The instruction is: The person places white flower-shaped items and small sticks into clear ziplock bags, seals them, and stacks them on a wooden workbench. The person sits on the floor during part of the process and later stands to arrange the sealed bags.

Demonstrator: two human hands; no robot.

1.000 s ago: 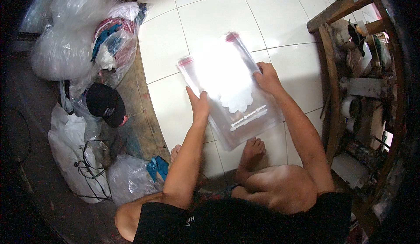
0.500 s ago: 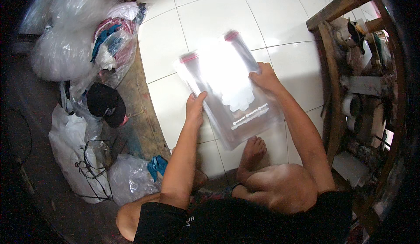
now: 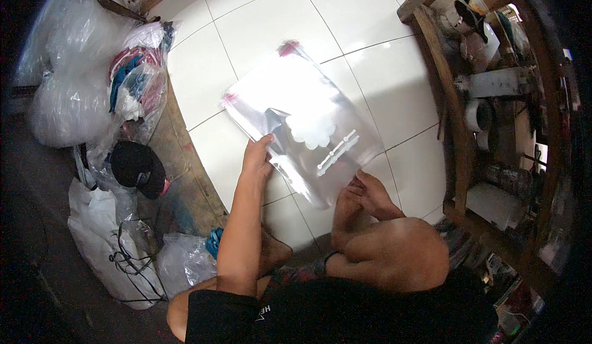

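Observation:
A stack of clear plastic bags (image 3: pixel 327 165) with white printing and a reddish strip at the far corners is held tilted over the tiled floor. Strong glare washes out its upper half. My left hand (image 3: pixel 258 156) grips its left edge, thumb on top, and the film buckles beside the thumb. At the lower right edge, my right hand (image 3: pixel 372 191) is closed with thumb and fingers pinching the film, just above my bare foot (image 3: pixel 347 205). The right fingertips are partly hidden.
A black cap (image 3: pixel 137 166), a white plastic sack (image 3: pixel 98 221) with dark cord and large bundles of clear plastic (image 3: pixel 74 97) lie to the left beside a wooden board (image 3: pixel 179 159). A wooden rack (image 3: pixel 453 122) with tape rolls (image 3: pixel 478 117) stands on the right.
My right hand has left the right edge and come down to the lower edge of the bags. The far ends of the stack have come together. My left hand keeps its grip.

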